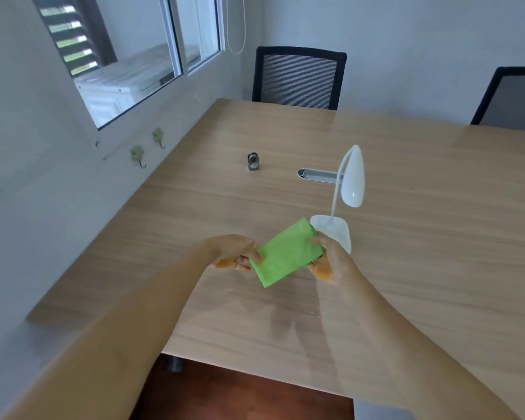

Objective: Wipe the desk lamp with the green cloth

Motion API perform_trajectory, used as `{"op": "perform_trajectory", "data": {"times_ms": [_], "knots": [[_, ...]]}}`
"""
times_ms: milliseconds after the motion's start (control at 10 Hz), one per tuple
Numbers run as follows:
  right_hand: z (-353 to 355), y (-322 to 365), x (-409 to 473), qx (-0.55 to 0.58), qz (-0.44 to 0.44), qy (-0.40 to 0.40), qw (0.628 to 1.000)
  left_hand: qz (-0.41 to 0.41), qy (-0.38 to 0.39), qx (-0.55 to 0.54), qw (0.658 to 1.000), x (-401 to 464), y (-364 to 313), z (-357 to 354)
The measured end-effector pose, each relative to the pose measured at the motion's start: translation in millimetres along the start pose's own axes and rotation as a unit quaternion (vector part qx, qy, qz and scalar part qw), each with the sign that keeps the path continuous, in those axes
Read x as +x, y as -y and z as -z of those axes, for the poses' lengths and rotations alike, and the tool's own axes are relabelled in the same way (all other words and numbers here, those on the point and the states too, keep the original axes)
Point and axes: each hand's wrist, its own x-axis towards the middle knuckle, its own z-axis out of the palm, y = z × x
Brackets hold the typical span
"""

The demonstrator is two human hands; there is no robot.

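A folded green cloth (287,252) is held flat above the wooden table between both hands. My left hand (235,251) pinches its near left corner. My right hand (326,257) grips its right edge. Just behind the cloth stands a white desk lamp (351,177) with a thin curved neck, its oval head tilted down. The lamp's flat white base (335,230) is partly hidden by the cloth and my right hand. Neither hand touches the lamp head.
The wooden table (422,268) runs along the left wall under a window. A small grey metal object (253,162) and a grey cable slot (315,174) sit farther back. Two black mesh chairs (297,77) stand at the far edge.
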Motion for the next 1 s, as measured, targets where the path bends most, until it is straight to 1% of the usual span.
{"op": "perform_trajectory", "data": {"times_ms": [100,200,300,400,500,600,700,800,900,1000], "knots": [[-11.2,-3.0,8.8,-0.102,-0.009,0.031,0.994,0.000,-0.065,-0.034,0.997,-11.8,7.2,21.2],[-27.4,-16.3,19.4,-0.218,-0.035,0.028,0.975,0.007,-0.133,-0.087,0.987,-30.0,13.7,43.3],[-51.8,-34.2,34.4,-0.233,-0.056,0.022,0.971,0.011,-0.216,-0.111,0.970,-36.3,27.4,69.3],[-78.5,-54.5,54.4,-0.246,-0.076,-0.002,0.966,-0.006,-0.291,-0.131,0.948,-36.3,44.4,91.2],[-101.8,-74.8,73.5,-0.249,-0.091,-0.037,0.963,-0.024,-0.337,-0.143,0.930,-26.1,63.4,110.7],[-119.7,-87.8,85.3,-0.239,-0.111,-0.062,0.963,-0.029,-0.361,-0.123,0.924,8.8,92.7,139.2],[-127.0,-98.9,100.7,-0.226,-0.110,-0.098,0.963,-0.035,-0.370,-0.092,0.924,-7.6,81.6,129.4],[-129.8,-105.9,109.1,-0.235,-0.094,-0.121,0.960,-0.038,-0.398,-0.006,0.916,-17.3,72.7,118.8],[-128.7,-110.1,114.5,-0.278,-0.075,-0.132,0.949,-0.006,-0.411,0.075,0.909,-9.4,76.0,117.8],[-123.3,-103.1,106.2,-0.349,-0.020,-0.173,0.921,0.022,-0.438,0.199,0.876,-4.9,72.7,111.7]]}}
